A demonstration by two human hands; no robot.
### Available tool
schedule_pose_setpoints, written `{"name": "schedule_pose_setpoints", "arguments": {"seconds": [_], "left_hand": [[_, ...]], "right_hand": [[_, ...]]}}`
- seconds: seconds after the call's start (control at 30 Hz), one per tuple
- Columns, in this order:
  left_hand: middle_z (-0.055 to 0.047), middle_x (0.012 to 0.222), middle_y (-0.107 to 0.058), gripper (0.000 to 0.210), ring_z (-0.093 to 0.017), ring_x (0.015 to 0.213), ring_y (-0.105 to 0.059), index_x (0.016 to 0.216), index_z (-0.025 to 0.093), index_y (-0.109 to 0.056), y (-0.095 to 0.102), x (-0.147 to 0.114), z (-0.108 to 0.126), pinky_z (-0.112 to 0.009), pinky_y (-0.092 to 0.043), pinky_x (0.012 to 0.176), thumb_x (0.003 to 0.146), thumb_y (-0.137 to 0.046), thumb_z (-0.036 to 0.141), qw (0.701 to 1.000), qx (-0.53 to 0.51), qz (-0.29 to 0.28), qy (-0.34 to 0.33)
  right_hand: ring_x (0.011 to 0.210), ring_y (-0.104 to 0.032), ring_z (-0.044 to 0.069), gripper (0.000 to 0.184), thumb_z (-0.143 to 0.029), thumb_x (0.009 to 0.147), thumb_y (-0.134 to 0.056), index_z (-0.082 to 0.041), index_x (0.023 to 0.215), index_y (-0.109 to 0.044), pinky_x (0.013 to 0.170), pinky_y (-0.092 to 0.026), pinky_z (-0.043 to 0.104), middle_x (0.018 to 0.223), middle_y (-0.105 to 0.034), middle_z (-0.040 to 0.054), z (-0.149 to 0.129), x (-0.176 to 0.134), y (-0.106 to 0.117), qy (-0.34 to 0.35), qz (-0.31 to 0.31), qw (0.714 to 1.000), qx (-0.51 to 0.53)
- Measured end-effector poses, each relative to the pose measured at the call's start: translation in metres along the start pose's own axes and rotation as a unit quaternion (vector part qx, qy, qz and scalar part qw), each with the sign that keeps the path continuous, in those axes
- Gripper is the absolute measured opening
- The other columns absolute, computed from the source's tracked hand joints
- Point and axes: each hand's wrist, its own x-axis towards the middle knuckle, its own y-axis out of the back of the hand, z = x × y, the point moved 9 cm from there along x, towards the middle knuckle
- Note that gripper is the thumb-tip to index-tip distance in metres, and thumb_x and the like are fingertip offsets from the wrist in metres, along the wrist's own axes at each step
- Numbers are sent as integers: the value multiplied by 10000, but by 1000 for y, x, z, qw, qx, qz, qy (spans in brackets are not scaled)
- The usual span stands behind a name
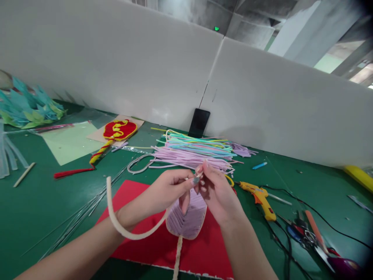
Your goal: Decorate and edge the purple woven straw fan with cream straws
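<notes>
Fan over sheet; pipe cleaners behind, glue gun right, wires left; phone against partition

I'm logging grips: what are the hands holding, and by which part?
The left hand and right hand pinch a cream fuzzy stem, apparently near one end; its other end curls up free.

The head camera looks forward and down, close over the table.
</notes>
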Motion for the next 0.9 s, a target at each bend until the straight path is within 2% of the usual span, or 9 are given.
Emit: {"name": "schedule_pose_setpoints", "arguments": {"seconds": [0.1,0.27,0.4,0.57,0.8,0.9], "left_hand": [[57,392,-546,272,-71,372,-497,682,172,-465,1,-1,0,-176,-381,464,887,-426,347,1000,7,4,1],[17,477,-586,298,-89,444,-540,671,164,-467,4,-3,5,-201,-431,510,894,-414,355,999,-14,34,-5],[7,521,-600,272,-105,465,-563,752,157,-489,-1,-1,4,-217,-458,506,895,-407,373,998,-61,10,-10],[23,453,-575,271,-103,412,-539,768,161,-484,-5,1,-1,-216,-443,488,889,-408,391,996,-84,-22,-5],[18,426,-588,310,-91,412,-537,682,157,-510,-5,-2,1,-206,-421,524,876,-446,389,996,-80,-37,3],[3,446,-608,332,-100,426,-556,670,150,-539,-5,-3,2,-227,-448,565,883,-432,381,994,-102,-32,9]], "right_hand": [[431,-429,51,312,-409,586,-767,-142,584,-606,386,-283,167,493,-471,-48,4,0,0,-26,10,999,31],[447,-442,60,270,-416,709,-681,-152,664,-648,425,-301,182,495,-475,-44,-10,-1,2,61,14,997,-48],[483,-412,56,225,-372,788,-617,-164,718,-669,470,-311,186,514,-478,-43,-18,-3,-2,114,-6,989,-98],[456,-402,61,219,-365,803,-597,-170,730,-668,462,-300,199,490,-467,-49,-21,-4,-6,130,-24,982,-138],[477,-453,65,231,-382,813,-574,-183,748,-671,459,-321,214,622,-530,-19,-26,-8,-11,161,-46,964,-207],[467,-418,63,228,-387,785,-607,-180,722,-678,442,-318,207,574,-496,-29,-26,-7,-6,154,-20,970,-185]]}}
